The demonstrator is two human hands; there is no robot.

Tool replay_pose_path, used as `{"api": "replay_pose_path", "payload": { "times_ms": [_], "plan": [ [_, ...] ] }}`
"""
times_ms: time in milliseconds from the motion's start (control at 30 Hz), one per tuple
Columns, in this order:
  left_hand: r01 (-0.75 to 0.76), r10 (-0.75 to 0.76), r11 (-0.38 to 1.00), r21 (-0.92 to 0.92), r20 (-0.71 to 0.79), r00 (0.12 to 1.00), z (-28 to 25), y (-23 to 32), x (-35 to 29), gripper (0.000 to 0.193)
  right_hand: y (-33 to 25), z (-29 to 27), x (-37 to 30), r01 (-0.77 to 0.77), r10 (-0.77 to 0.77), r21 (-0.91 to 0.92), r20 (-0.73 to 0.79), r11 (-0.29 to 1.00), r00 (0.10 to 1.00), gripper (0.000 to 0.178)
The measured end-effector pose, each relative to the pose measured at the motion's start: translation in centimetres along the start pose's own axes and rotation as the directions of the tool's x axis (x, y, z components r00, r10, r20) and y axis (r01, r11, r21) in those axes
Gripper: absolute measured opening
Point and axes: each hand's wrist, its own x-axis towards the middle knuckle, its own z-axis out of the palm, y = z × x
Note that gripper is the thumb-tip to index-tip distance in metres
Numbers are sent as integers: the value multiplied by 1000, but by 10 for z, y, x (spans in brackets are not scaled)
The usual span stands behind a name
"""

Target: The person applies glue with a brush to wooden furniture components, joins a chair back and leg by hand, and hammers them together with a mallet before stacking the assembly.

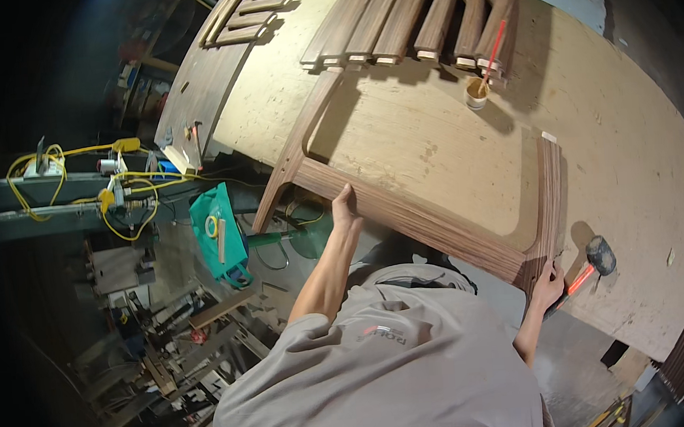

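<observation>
While the surface [632, 169] is carrying the wooden frame [414, 219] along its near edge, a mallet [600, 255] is lying near that edge, probably for easy reach. Left hand [345, 211] is half-curling round the rail [455, 238], right hand [549, 285] is pinching its right end, likely steadying it.

The brown wooden frame [414, 216] shows dark, streaked grain.

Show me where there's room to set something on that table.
The table has one bare patch bordered by the wooden frame, the cup and the row of brown wooden pieces; another lies right of the frame, beyond the mallet. It is crowded where those pieces lie, and around the right hand, with the mallet close by.
</observation>
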Motion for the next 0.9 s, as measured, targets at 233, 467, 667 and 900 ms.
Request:
{"api": "replay_pose_path", "payload": {
  "times_ms": [233, 467, 667, 900],
  "plan": [
    [74, 116, 613, 786, -182, 976, 15, 15, -28, 54, -22, -1, -12, 193, -221, -341, -48, 920, 974, 37],
    [-54, -170, 350, 935, 120, 978, -11, 64, -20, 47, -13, -16, -14, 72, -121, -288, -158, 955, 980, 25],
    [-193, -222, 523, 830, 351, 910, -45, 50, -33, 18, 42, -46, -35, -136, 69, -433, -166, 891, 984, 43],
    [-634, -425, 2, 774, 574, 700, -50, 37, -56, 3, 60, -49, -27, -416, 372, -464, -187, 782, 909, 46]
  ]
}}
